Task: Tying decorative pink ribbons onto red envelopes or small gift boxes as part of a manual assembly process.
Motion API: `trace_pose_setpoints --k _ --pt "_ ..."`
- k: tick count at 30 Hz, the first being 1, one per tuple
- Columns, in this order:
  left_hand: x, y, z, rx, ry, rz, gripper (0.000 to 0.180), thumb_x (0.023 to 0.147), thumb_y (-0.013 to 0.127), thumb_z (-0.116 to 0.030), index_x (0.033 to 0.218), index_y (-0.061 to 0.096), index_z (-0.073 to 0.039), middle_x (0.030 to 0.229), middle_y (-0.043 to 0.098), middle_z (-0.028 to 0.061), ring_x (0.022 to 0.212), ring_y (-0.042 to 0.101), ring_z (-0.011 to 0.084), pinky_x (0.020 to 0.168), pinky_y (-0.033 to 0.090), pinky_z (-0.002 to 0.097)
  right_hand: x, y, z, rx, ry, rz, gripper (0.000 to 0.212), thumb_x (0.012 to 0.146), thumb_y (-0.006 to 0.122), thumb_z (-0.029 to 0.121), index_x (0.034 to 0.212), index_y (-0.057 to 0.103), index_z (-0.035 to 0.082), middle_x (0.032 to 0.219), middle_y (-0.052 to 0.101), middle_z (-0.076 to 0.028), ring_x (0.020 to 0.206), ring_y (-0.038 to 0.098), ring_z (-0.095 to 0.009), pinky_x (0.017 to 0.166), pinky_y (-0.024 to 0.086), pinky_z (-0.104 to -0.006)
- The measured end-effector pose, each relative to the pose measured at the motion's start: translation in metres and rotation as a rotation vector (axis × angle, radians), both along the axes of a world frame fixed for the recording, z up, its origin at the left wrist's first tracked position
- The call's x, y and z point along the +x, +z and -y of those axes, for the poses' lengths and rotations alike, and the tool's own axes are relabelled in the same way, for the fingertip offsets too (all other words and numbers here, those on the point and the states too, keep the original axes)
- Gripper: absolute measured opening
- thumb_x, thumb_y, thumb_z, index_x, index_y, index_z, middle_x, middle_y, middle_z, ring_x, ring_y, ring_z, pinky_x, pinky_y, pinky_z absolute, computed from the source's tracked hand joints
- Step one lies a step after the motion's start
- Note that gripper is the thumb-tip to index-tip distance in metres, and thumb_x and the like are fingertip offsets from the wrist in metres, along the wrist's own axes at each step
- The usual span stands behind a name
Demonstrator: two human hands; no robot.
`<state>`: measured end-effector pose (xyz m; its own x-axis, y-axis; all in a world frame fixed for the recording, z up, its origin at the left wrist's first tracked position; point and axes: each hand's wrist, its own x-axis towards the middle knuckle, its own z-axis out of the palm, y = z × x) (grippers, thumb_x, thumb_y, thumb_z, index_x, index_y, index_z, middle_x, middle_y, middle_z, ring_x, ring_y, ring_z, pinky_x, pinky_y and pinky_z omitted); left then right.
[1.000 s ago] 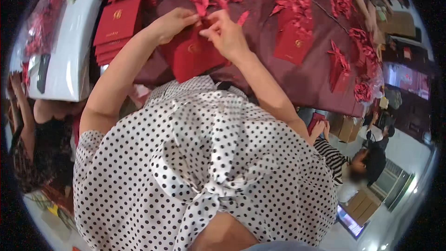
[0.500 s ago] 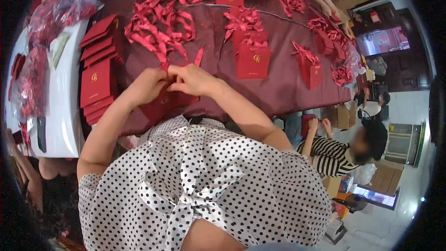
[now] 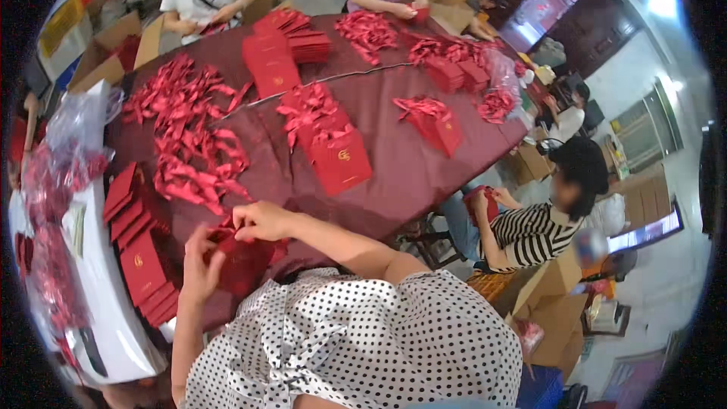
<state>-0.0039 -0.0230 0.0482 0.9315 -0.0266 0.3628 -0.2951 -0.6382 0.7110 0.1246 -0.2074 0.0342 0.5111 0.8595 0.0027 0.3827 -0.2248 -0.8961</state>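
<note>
A small red paper bag point(image 3: 246, 263) stands at the table's near edge, just in front of me. My left hand point(image 3: 200, 263) is at the bag's left upper edge, fingers bent around it and thumb on the near side. My right hand point(image 3: 261, 222) pinches a red ribbon at the top of the bag. The ribbon's ends are mostly hidden by my fingers. Just beyond my hands lies a loose heap of red ribbons point(image 3: 198, 163). To the left, several flat red bags point(image 3: 141, 263) with gold emblems are fanned in a stack.
Ribboned bags point(image 3: 341, 163) lie mid-table on the dark red cloth point(image 3: 401, 193), with another bunch point(image 3: 443, 130) to the right. A stack of red bags point(image 3: 271, 66) is farther back. Plastic-wrapped red bundles point(image 3: 57, 235) rest on a white surface at left. Co-workers sit around, one in stripes point(image 3: 526, 235) at right.
The view has tilted up and turned, showing more of the far side and co-workers. My left hand has come away from the right, its fingers loosened; my right still pinches at the bag's top.
</note>
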Motion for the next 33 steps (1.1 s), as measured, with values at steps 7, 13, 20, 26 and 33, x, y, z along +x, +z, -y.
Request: trace_pose_setpoints --k 7,13,20,26,33 --pt "0.017 -0.001 -0.007 -0.145 0.230 -0.223 0.019 0.078 0.063 -0.011 0.070 0.055 0.003 0.058 0.053 0.0079 0.054 0.047 0.0109 0.051 0.039 0.0265 -0.020 0.024 0.001 0.038 -0.082 -0.265 0.043 0.081 0.061 0.016 0.114 0.038 0.005 0.072 0.058 -0.009 0.054 0.056 -0.014 0.055 0.046 -0.0336" --pt "0.019 -0.010 -0.027 -0.171 0.272 -0.299 0.022 0.078 0.063 -0.015 0.070 0.054 0.003 0.059 0.053 0.0085 0.056 0.048 0.0124 0.053 0.040 0.0282 -0.010 0.062 0.052 -0.090 -0.113 0.039 0.020 0.081 0.063 0.021 0.090 0.054 0.005 0.070 0.061 -0.007 0.062 0.058 -0.012 0.056 0.045 -0.0267" --pt "0.015 -0.023 0.001 -0.101 0.278 -0.407 0.030 0.076 0.067 -0.023 0.073 0.054 0.003 0.062 0.056 0.0159 0.056 0.052 0.0227 0.055 0.042 0.0344 -0.026 0.099 0.088 0.394 -0.048 -0.539 0.007 0.082 0.059 0.002 0.089 0.057 0.001 0.076 0.060 -0.003 0.066 0.056 -0.008 0.060 0.045 -0.0214" --pt "0.010 -0.012 0.011 -0.651 0.073 -0.579 0.017 0.083 0.060 -0.016 0.074 0.049 -0.005 0.066 0.047 -0.0014 0.063 0.043 0.0091 0.059 0.036 0.0234 -0.025 0.104 0.073 0.210 -0.238 0.004 0.010 0.086 0.054 0.008 0.091 0.060 0.001 0.091 0.057 -0.008 0.082 0.057 -0.014 0.069 0.046 -0.0253" --pt "0.012 -0.010 -0.015 -0.762 -0.064 -0.812 0.007 0.084 0.058 -0.010 0.079 0.054 -0.007 0.073 0.051 -0.0063 0.068 0.045 0.0053 0.065 0.036 0.0196 -0.041 0.079 0.016 0.161 -0.120 0.087 0.019 0.085 0.054 0.013 0.101 0.054 0.002 0.079 0.062 -0.013 0.078 0.060 -0.032 0.072 0.046 -0.0389"
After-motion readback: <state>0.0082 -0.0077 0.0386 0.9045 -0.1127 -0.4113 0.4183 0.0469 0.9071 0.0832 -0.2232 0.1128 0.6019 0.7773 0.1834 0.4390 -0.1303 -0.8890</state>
